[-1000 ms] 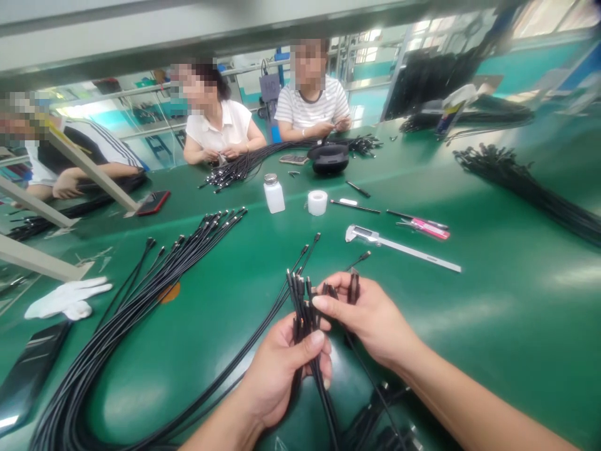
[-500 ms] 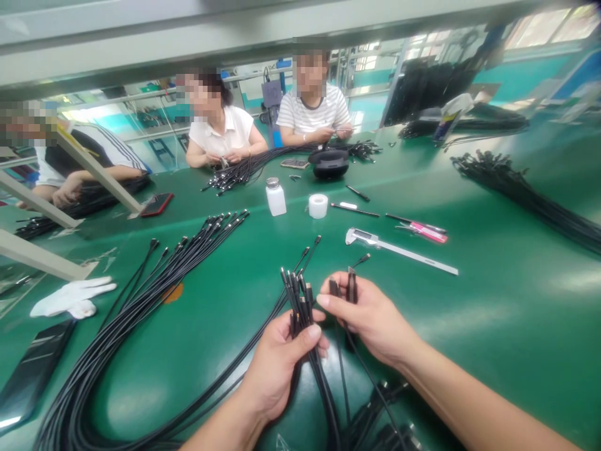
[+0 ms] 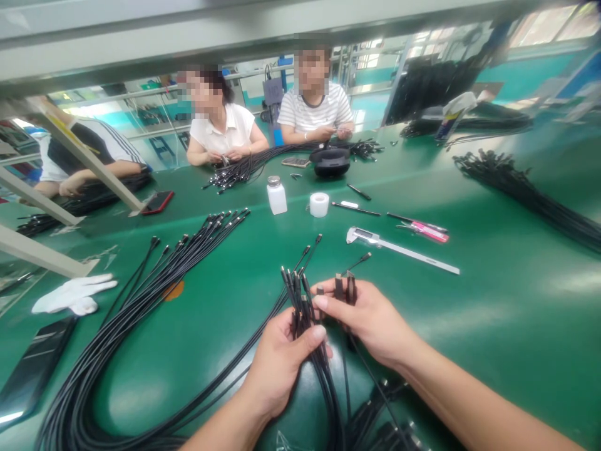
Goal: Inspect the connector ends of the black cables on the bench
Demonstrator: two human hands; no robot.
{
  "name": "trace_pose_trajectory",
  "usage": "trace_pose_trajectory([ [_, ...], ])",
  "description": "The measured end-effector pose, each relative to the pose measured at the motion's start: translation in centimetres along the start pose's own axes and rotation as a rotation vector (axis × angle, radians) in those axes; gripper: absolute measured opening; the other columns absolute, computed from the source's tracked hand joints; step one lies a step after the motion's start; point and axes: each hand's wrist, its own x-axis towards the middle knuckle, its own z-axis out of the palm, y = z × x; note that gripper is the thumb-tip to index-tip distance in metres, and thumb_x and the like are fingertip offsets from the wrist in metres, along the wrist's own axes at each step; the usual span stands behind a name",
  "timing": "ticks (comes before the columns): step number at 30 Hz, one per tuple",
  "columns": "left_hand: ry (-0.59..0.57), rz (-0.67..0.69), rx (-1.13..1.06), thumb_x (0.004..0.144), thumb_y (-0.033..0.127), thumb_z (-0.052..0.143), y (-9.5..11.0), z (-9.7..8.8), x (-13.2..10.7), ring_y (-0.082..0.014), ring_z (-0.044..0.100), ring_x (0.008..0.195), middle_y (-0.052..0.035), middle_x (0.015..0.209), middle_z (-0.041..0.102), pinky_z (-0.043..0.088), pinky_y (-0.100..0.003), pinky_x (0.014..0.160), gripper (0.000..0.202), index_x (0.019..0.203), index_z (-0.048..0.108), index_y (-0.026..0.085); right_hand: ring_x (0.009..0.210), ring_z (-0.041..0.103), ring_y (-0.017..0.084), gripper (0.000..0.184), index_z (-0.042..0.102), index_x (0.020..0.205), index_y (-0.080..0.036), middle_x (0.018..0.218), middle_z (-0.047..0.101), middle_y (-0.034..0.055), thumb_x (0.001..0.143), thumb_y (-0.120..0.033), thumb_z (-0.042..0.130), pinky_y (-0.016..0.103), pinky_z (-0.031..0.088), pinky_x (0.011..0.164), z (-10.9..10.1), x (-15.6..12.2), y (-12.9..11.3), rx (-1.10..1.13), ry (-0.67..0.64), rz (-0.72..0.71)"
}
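Note:
My left hand [image 3: 277, 363] is closed round a bunch of thin black cables [image 3: 300, 300], their plug ends sticking up above my thumb. Just to its right, my right hand [image 3: 369, 319] pinches a few more black cable ends [image 3: 345, 287] between thumb and fingers, close against the bunch. The cables trail down past my wrists toward the near table edge. Both hands hover over the green table [image 3: 493, 300].
A long bundle of black cables [image 3: 141, 300] fans across the left. A caliper [image 3: 399, 245], pink tool [image 3: 425, 230], tape roll [image 3: 318, 204] and white bottle [image 3: 277, 195] lie beyond. White gloves [image 3: 75, 294] and a phone [image 3: 28, 369] sit left. Three people work at the far side.
My right hand has shifted slightly left toward the bunch, with another cable end now showing between its fingers. My left hand keeps its grip.

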Motion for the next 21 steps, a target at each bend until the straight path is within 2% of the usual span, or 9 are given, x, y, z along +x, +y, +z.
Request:
trace_pose_trajectory([
  [3, 0.019, 0.014, -0.032, 0.074, 0.037, 0.075, 0.09, 0.04, 0.01, -0.0117, 0.060, 0.061, 0.0000, 0.071, 0.059, 0.050, -0.025, 0.061, 0.033, 0.090, 0.060, 0.013, 0.071, 0.062, 0.010, 0.035, 0.066, 0.096, -0.014, 0.080, 0.068, 0.0026, 0.075, -0.041, 0.074, 0.021, 0.049, 0.066, 0.05, 0.02, -0.11, 0.041, 0.012, 0.038],
  [5, 0.023, 0.033, -0.026, 0.075, 0.037, 0.074, 0.12, 0.07, -0.02, -0.0107, 0.059, 0.061, -0.0001, 0.070, 0.060, 0.050, -0.024, 0.063, 0.030, 0.086, 0.060, 0.013, 0.061, 0.058, 0.008, 0.037, 0.065, 0.097, -0.015, 0.076, 0.067, 0.0017, 0.075, -0.043, 0.074, 0.018, 0.043, 0.053, 0.07, -0.02, -0.13, 0.039, 0.019, 0.061],
  [7, 0.019, 0.039, 0.003, 0.076, 0.036, 0.073, 0.10, 0.07, -0.08, -0.0095, 0.057, 0.061, -0.0004, 0.068, 0.061, 0.049, -0.023, 0.064, 0.028, 0.085, 0.060, 0.012, 0.054, 0.051, 0.005, 0.036, 0.064, 0.095, -0.015, 0.071, 0.063, -0.0007, 0.075, -0.043, 0.074, 0.017, 0.038, 0.048, 0.03, -0.06, -0.10, 0.023, 0.030, 0.058],
  [10, -0.034, -0.002, 0.053, 0.076, 0.037, 0.074, 0.03, 0.04, -0.21, -0.0098, 0.056, 0.059, -0.0010, 0.063, 0.062, 0.048, -0.023, 0.063, 0.030, 0.084, 0.060, 0.012, 0.057, 0.052, 0.005, 0.036, 0.062, 0.094, -0.015, 0.067, 0.058, -0.0030, 0.073, -0.040, 0.076, 0.018, 0.043, 0.055, -0.11, -0.08, 0.05, 0.052, 0.037, 0.037],
  [14, -0.107, -0.030, 0.069, 0.073, 0.037, 0.076, -0.04, 0.05, -0.35, -0.0105, 0.057, 0.061, -0.0017, 0.063, 0.062, 0.048, -0.023, 0.065, 0.032, 0.081, 0.061, 0.011, 0.066, 0.056, 0.008, 0.039, 0.062, 0.092, -0.013, 0.074, 0.061, -0.0008, 0.068, -0.037, 0.081, 0.022, 0.048, 0.065, -0.23, -0.11, 0.16, 0.094, 0.008, 0.020],
  [18, -0.087, -0.058, 0.060, 0.073, 0.038, 0.076, -0.11, 0.06, -0.36, -0.0111, 0.058, 0.061, -0.0020, 0.064, 0.063, 0.048, -0.024, 0.066, 0.035, 0.090, 0.062, 0.011, 0.063, 0.055, 0.007, 0.031, 0.062, 0.085, -0.013, 0.070, 0.059, -0.0011, 0.074, -0.038, 0.076, 0.020, 0.046, 0.061, -0.12, -0.17, -0.10, 0.105, -0.014, 0.032],
  [21, -0.042, -0.038, 0.058, 0.074, 0.039, 0.075, -0.19, -0.05, -0.25, -0.0107, 0.057, 0.064, -0.0019, 0.071, 0.063, 0.048, -0.025, 0.066, 0.037, 0.095, 0.062, 0.011, 0.059, 0.054, 0.006, 0.031, 0.061, 0.088, -0.014, 0.070, 0.060, -0.0007, 0.077, -0.040, 0.073, 0.017, 0.040, 0.052, -0.05, -0.12, -0.28, 0.092, 0.014, 0.059],
])
